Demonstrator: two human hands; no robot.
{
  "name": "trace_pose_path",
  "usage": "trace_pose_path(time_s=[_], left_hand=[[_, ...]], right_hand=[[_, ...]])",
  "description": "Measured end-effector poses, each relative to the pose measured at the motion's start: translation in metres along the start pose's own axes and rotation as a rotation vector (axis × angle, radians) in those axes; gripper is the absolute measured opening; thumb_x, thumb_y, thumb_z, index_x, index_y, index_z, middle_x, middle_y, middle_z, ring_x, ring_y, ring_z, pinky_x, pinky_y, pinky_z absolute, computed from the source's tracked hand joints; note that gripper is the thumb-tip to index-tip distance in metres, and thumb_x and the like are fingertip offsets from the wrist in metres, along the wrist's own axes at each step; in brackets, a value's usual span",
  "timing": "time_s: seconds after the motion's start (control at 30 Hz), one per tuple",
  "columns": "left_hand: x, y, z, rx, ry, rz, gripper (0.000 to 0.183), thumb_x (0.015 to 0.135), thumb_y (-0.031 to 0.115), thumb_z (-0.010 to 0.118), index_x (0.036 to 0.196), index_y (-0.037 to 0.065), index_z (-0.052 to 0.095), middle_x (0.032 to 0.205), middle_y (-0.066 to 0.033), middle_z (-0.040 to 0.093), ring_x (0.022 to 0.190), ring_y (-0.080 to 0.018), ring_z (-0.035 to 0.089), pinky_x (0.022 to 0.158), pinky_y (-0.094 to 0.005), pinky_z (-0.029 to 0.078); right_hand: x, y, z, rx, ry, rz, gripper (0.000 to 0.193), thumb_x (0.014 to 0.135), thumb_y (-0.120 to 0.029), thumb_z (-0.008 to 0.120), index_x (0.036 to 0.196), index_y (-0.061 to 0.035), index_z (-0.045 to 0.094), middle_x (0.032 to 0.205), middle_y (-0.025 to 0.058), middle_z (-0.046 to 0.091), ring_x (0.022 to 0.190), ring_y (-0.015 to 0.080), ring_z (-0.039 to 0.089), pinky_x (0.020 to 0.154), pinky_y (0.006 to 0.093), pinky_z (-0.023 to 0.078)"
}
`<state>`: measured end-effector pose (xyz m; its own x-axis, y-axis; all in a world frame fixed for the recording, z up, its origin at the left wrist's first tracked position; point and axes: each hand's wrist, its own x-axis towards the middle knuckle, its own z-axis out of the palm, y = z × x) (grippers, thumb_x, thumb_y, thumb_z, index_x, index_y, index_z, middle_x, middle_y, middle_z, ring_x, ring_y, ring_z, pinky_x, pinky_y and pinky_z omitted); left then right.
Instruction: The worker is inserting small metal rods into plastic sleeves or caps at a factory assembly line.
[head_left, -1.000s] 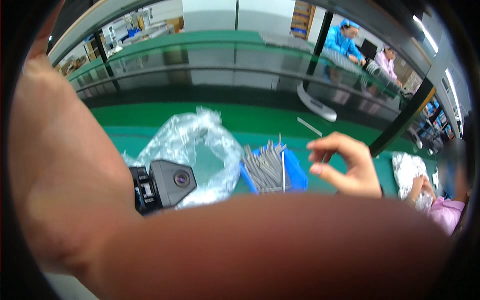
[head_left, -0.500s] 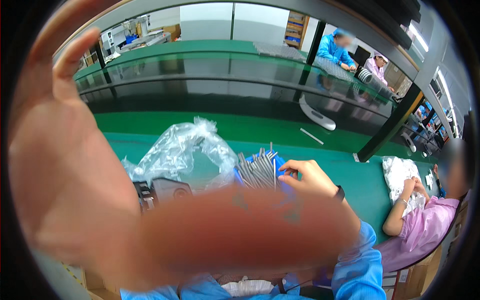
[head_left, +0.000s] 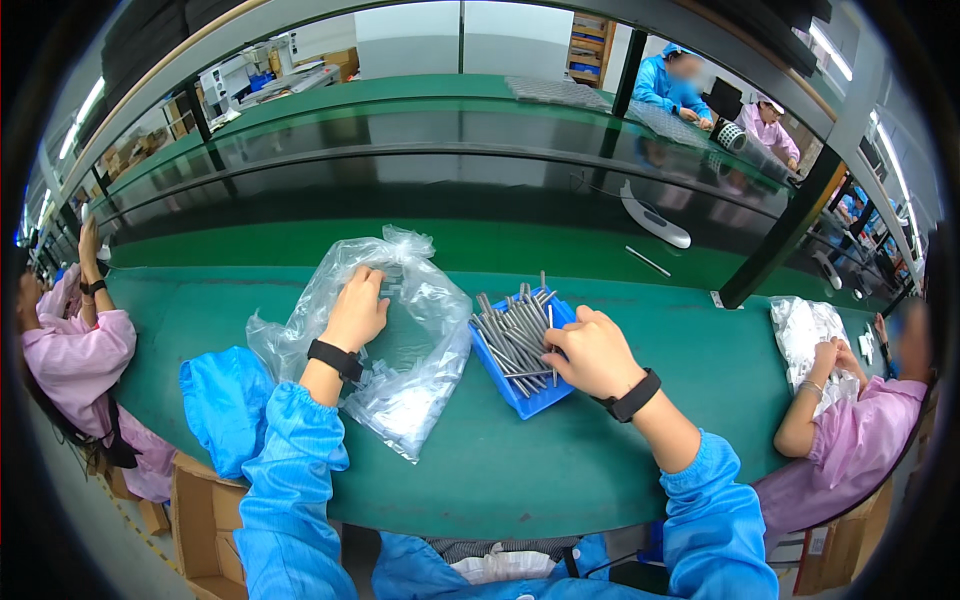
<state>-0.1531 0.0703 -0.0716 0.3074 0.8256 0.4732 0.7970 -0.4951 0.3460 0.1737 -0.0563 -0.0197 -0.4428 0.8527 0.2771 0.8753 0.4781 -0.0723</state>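
The left hand (head_left: 357, 310) rests palm-down on a clear plastic bag (head_left: 400, 345), fingers curled into its crinkled top — the bag spreads out under and to the right of that hand on the green worktop (head_left: 520, 470). The right hand (head_left: 595, 352) lies on the near right edge of a small blue tray (head_left: 530, 400), fingers bent onto the grey metal rods (head_left: 510, 330) piled in it — whether it pinches one, I cannot tell. Each wrist wears a black band.

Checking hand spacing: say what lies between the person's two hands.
In the head view, between left hand and right hand: clear plastic bag, then grey rods in the blue tray.
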Motion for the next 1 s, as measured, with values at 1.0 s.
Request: trace_pose_path(time_s=[1.0], left_hand=[[0.053, 0.139, -0.030, -0.970, -0.143, 0.179, 0.015, 0.076, -0.005, 0.072, 0.090, -0.003, 0.066, 0.089, -0.0088, 0.065, 0.081, -0.0157, 0.063, 0.073, -0.0272, 0.050]], right_hand=[[0.024, 0.007, -0.060, 0.374, 0.437, 0.060, 0.014, 0.082, 0.001, 0.061, 0.095, -0.0013, 0.066, 0.085, 0.0103, 0.059, 0.082, 0.0285, 0.058, 0.071, 0.0378, 0.049]])
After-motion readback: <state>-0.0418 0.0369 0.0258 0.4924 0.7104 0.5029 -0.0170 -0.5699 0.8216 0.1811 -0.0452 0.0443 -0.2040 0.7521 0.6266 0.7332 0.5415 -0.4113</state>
